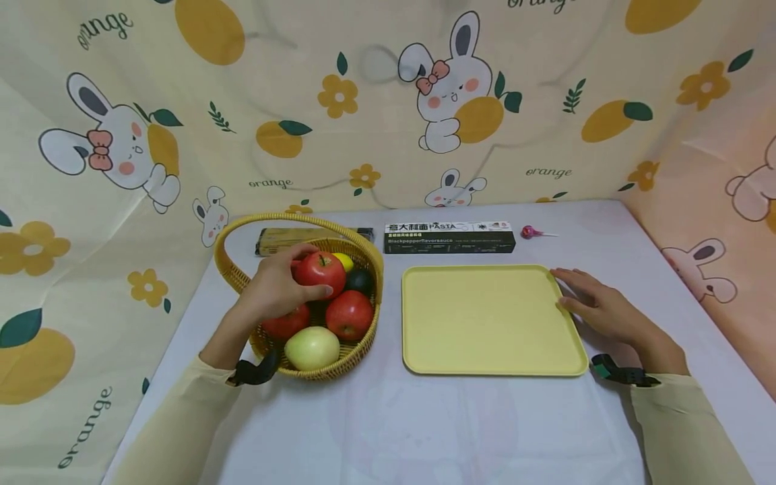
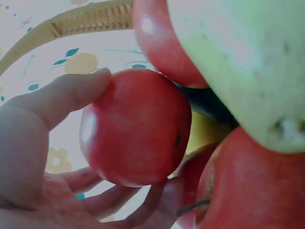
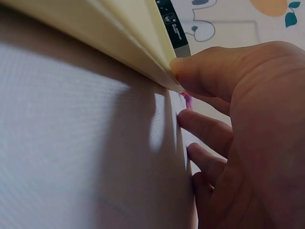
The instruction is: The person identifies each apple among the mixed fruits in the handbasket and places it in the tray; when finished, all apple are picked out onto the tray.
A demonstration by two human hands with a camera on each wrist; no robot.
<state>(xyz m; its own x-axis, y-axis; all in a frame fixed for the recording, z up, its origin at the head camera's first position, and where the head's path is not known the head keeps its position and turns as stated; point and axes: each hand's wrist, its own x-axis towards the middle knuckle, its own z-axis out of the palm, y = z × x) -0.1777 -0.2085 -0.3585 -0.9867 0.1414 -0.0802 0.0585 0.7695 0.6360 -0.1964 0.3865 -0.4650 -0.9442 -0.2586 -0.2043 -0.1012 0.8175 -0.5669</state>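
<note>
My left hand (image 1: pixel 275 286) grips a red apple (image 1: pixel 321 273) between thumb and fingers, over the wicker basket (image 1: pixel 377 296). The left wrist view shows this apple (image 2: pixel 136 126) close up, the thumb on one side and the fingers curled under the other. Around it in the basket are more red apples (image 1: pixel 349 315), a pale green pear (image 1: pixel 312 349), a dark green fruit (image 1: pixel 360 281) and a yellow fruit (image 1: pixel 343 261). My right hand (image 1: pixel 609 313) lies at the right edge of the yellow tray (image 1: pixel 494 320), fingers fairly straight, with the thumb touching the rim (image 3: pixel 164 71).
Behind the tray lies a black and white pasta box (image 1: pixel 448 238), with a wrapped lollipop (image 1: pixel 533 232) to its right. Another yellowish packet (image 1: pixel 285 237) is partly hidden behind the basket. The basket's tall handle (image 1: pixel 227 252) arches over its left side.
</note>
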